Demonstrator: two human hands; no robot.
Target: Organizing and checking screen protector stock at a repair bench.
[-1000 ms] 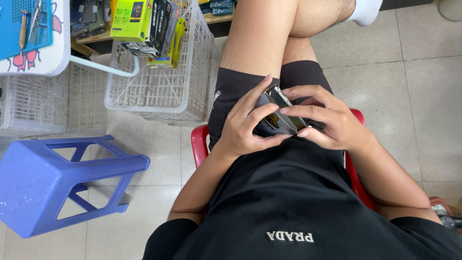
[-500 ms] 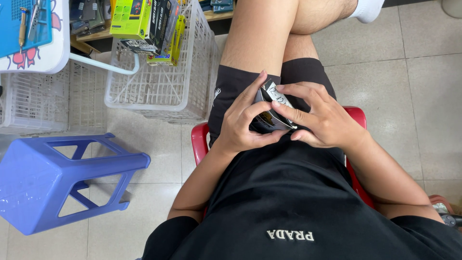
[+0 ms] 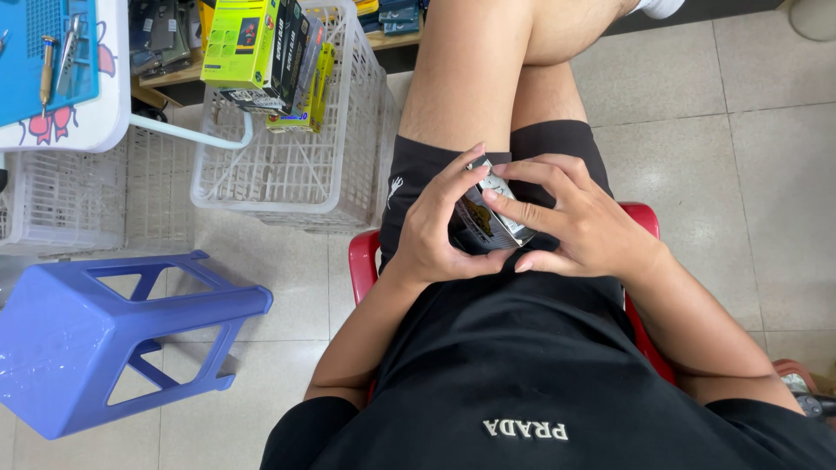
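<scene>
- The left hand [image 3: 435,231] is closed around a small dark gadget [image 3: 483,218], cupping it from below and from the left side, over the person's lap.
- The right hand [image 3: 579,222] grips the same gadget from the right, its fingertips [image 3: 492,196] pressing on the upper face.
- The gadget sits between both palms, touching both.
- It looks light, stiff and somewhat smooth, likely fragile; holding by its edges seems safest.
- A white basket [image 3: 287,165] and a blue stool [image 3: 104,335] stand well left of the left hand.

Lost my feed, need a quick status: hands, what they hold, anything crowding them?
Left hand and right hand both clasp a small dark device over the lap. White basket and blue stool stand apart.
</scene>
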